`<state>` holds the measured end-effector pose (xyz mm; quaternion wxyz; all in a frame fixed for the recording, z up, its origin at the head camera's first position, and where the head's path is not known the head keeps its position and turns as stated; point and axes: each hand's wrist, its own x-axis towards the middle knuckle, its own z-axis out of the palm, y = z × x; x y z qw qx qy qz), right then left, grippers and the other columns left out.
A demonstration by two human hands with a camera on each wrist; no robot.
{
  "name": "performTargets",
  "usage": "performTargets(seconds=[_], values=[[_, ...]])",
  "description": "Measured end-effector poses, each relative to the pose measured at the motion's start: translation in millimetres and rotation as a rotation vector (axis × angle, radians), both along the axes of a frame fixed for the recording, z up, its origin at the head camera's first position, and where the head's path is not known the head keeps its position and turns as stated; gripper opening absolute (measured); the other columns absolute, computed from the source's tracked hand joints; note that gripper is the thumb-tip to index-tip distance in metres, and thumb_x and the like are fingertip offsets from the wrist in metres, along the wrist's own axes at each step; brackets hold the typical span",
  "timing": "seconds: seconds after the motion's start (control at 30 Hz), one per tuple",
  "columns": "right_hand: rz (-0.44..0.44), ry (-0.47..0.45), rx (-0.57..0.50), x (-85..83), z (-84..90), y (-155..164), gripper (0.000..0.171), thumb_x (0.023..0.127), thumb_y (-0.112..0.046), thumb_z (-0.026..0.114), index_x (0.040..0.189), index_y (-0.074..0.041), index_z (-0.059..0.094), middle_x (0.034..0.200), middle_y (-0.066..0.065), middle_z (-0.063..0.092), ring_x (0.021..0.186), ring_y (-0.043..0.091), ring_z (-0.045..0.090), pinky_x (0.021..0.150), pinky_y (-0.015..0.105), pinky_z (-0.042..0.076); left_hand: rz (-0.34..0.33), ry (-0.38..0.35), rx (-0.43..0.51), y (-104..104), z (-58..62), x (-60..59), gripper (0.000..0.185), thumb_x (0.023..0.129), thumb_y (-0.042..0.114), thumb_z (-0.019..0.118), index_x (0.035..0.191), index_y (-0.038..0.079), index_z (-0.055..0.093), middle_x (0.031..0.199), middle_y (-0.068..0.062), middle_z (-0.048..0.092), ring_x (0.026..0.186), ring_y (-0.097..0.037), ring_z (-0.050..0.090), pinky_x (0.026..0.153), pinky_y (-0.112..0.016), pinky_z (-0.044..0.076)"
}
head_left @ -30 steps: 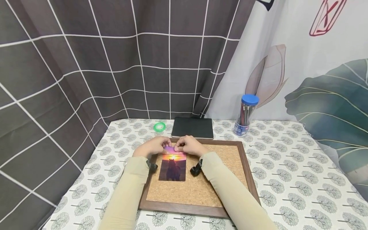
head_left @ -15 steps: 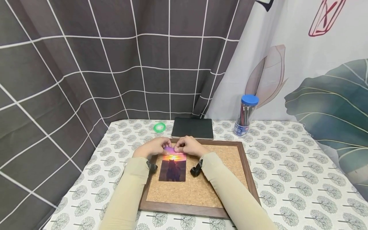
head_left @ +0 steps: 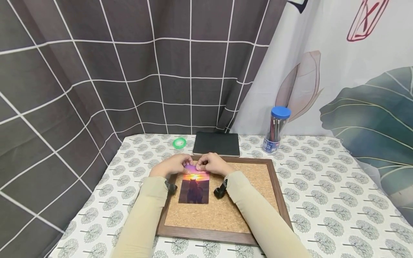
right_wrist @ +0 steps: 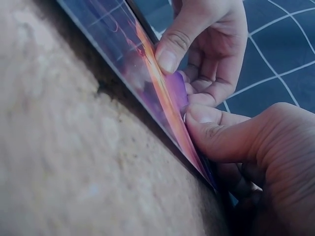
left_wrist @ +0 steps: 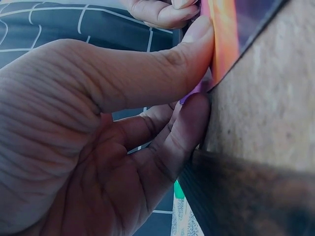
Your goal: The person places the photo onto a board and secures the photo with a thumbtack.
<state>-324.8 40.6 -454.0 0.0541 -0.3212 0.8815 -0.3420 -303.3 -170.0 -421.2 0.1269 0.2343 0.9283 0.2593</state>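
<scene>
A photo print [head_left: 193, 193] of a dark horse against a sunset lies on a cork board [head_left: 206, 218] with a brown wooden frame. At its top left corner my left hand [head_left: 172, 165] pinches it, the thumb over the orange and purple band and a finger behind the corner in the left wrist view. My right hand [head_left: 215, 163] pinches at the top edge, thumb and finger close together, as the right wrist view shows. Between the hands the purple edge of the photo [right_wrist: 172, 91] stands a little bent up. Whatever lies under the right thumb is hidden.
Behind the frame lies a black notebook [head_left: 216, 144], with a green tape roll [head_left: 174, 144] to its left. A clear pencil jar [head_left: 275, 130] with a blue lid stands at the back right. A tree-print cloth [head_left: 338, 200] covers the table.
</scene>
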Motion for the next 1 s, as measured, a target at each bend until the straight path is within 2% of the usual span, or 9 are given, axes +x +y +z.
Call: performTargets(seconds=[0.6, 1.0], values=[[-0.068, -0.101, -0.047, 1.1, -1.5, -3.1, 0.006, 0.081, -0.022, 0.077, 0.078, -0.018, 0.074, 0.084, -0.005, 0.073, 0.074, 0.006, 0.058, 0.071, 0.022, 0.048, -0.011, 0.005, -0.016, 0.9, -0.6, -1.3, 0.032, 0.073, 0.000, 0.074, 0.103, 0.008, 0.063, 0.102, -0.008, 0.065, 0.096, -0.021, 0.058, 0.092, -0.040, 0.049], [-0.077, -0.068, -0.040, -1.7, -4.0, -4.3, 0.006, 0.080, -0.022, 0.079, 0.077, -0.017, 0.075, 0.083, -0.004, 0.072, 0.072, 0.007, 0.055, 0.068, 0.021, 0.046, 0.000, 0.000, -0.004, 0.9, -1.9, 0.0, 0.032, 0.073, -0.001, 0.073, 0.101, 0.009, 0.063, 0.101, -0.008, 0.064, 0.095, -0.021, 0.058, 0.091, -0.039, 0.048]])
